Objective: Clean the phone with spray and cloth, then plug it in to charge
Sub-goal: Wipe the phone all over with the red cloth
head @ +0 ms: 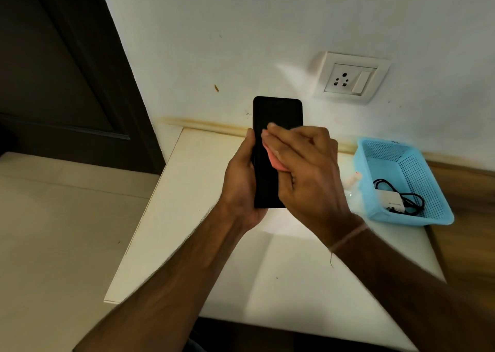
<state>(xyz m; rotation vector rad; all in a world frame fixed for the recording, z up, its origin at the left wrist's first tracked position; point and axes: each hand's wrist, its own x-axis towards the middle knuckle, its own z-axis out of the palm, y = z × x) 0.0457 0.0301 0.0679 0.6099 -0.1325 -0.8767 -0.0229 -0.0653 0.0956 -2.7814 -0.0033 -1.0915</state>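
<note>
Wiping is your step now: your left hand (241,188) curls round the phone (277,110), held upright above the table (214,244); your right hand (308,169) presses the pink cloth (273,160) on its screen, fingers straight and together. Next needs the charger (393,203) from the basket (409,219).

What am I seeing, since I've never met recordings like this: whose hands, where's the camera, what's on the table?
No machine here: a person wears one camera on the head, looking down at their own bare hands. The left hand grips a black phone, held above a white table. The right hand presses a pink cloth against its screen. On the table sits a blue basket holding a white charger and black cable. A wall socket is above.
</note>
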